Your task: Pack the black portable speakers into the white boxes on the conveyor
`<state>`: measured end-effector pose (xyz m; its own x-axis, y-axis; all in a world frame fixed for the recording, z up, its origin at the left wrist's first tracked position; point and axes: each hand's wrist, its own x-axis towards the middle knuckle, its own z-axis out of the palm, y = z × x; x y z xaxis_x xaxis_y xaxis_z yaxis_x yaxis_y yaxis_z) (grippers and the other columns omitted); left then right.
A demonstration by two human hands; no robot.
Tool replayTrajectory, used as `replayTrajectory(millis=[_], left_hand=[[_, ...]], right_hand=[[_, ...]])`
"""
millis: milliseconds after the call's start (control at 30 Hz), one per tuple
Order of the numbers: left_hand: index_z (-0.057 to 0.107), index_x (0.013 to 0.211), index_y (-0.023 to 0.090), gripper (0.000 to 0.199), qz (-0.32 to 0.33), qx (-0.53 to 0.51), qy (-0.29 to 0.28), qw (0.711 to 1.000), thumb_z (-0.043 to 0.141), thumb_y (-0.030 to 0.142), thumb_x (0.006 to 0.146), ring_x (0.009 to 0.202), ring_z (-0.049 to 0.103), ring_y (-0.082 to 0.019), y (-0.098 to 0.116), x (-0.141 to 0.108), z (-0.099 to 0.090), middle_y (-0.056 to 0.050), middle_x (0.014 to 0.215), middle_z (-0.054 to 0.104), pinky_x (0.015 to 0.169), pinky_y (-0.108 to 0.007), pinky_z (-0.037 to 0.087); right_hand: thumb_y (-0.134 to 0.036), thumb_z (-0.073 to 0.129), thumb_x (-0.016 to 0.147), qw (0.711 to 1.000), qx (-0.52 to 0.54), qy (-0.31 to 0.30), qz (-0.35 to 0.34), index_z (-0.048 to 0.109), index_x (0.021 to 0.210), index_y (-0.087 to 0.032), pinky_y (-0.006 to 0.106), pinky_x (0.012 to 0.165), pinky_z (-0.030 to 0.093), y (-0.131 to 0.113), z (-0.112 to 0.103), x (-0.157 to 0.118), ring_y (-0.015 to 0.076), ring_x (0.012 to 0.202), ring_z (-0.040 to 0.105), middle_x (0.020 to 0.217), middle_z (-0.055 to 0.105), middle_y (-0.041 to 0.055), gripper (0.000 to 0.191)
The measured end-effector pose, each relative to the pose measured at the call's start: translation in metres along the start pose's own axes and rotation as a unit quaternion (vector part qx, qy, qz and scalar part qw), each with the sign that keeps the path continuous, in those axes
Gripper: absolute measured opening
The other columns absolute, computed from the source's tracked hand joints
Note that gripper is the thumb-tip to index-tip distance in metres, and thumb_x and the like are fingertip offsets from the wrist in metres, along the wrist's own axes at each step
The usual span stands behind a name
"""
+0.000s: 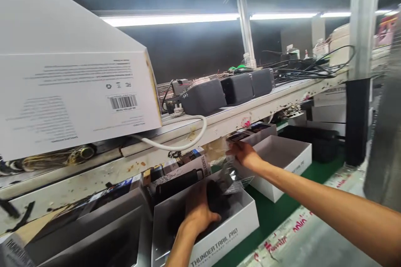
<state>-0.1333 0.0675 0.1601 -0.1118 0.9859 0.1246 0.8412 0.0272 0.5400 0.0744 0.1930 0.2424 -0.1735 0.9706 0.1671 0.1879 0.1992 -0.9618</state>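
An open white box (225, 238) printed "THUNDER TRAIL PRO" stands on the green belt below the shelf. Inside it, my left hand (197, 217) is closed around a dark, rounded speaker (216, 196), its thumb on the near side; the fingertips are partly hidden. Crumpled clear plastic bag (230, 175) material rises from the box's far end. Beyond it, my right hand (246, 155) pinches at the plastic's upper edge, fingers closed and partly turned away. A second open white box (293, 167) sits just behind my right forearm.
A large white carton (78, 100) with a barcode overhangs the shelf at left. Grey speakers (203, 96) and black cables (300, 73) lie on the shelf. Another box (103, 238) stands at lower left. A black-wrapped post (357, 121) rises at right.
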Motion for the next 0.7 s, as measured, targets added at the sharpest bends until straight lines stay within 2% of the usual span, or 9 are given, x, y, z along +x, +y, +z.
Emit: replayTrajectory(millis=[167, 367, 467, 600, 700], left_hand=[[0.032, 0.158, 0.015, 0.121, -0.051, -0.021, 0.025, 0.998, 0.089, 0.025, 0.052, 0.145, 0.043, -0.035, -0.004, -0.004, -0.018, -0.018, 0.160, 0.041, 0.121, -0.043, 0.034], [0.034, 0.154, 0.018, 0.113, -0.025, -0.204, 0.080, 0.975, 0.088, 0.023, 0.055, 0.142, 0.046, -0.027, -0.025, -0.021, -0.044, -0.011, 0.154, 0.050, 0.122, -0.038, 0.032], [0.036, 0.152, 0.021, 0.110, -0.025, -0.257, 0.085, 0.962, 0.088, 0.021, 0.055, 0.140, 0.049, -0.027, -0.031, -0.026, -0.052, -0.009, 0.152, 0.054, 0.121, -0.038, 0.034], [0.036, 0.152, 0.022, 0.111, -0.022, -0.280, 0.076, 0.957, 0.088, 0.019, 0.054, 0.140, 0.050, -0.026, -0.032, -0.030, -0.057, -0.008, 0.151, 0.057, 0.121, -0.038, 0.035], [0.037, 0.152, 0.026, 0.110, -0.013, -0.267, 0.060, 0.962, 0.089, 0.020, 0.055, 0.141, 0.049, -0.026, -0.035, -0.033, -0.057, -0.005, 0.151, 0.056, 0.121, -0.037, 0.035]], right_hand=[[-0.027, 0.043, 0.101, 0.996, 0.044, -0.012, 0.076, 0.052, 0.092, -0.015, 0.023, 0.042, 0.031, 0.014, -0.003, 0.009, 0.0063, 0.043, 0.041, 0.090, 0.073, 0.0117, 0.017], [-0.026, 0.044, 0.102, 0.990, 0.031, -0.060, 0.127, 0.056, 0.083, -0.014, 0.021, 0.041, 0.032, 0.030, 0.006, 0.014, 0.0068, 0.044, 0.040, 0.080, 0.071, 0.0127, 0.026], [-0.023, 0.047, 0.102, 0.986, 0.003, -0.101, 0.131, 0.057, 0.079, -0.012, 0.021, 0.040, 0.029, 0.026, 0.015, 0.015, 0.0066, 0.044, 0.041, 0.076, 0.070, 0.0120, 0.027], [-0.022, 0.050, 0.101, 0.983, -0.026, -0.146, 0.110, 0.058, 0.082, -0.012, 0.020, 0.041, 0.029, 0.017, 0.029, 0.009, 0.0065, 0.044, 0.045, 0.075, 0.070, 0.0091, 0.022], [-0.024, 0.045, 0.103, 0.981, -0.051, -0.167, 0.087, 0.057, 0.080, -0.014, 0.020, 0.043, 0.030, 0.016, 0.035, 0.003, 0.0066, 0.042, 0.042, 0.061, 0.063, 0.0034, 0.028]])
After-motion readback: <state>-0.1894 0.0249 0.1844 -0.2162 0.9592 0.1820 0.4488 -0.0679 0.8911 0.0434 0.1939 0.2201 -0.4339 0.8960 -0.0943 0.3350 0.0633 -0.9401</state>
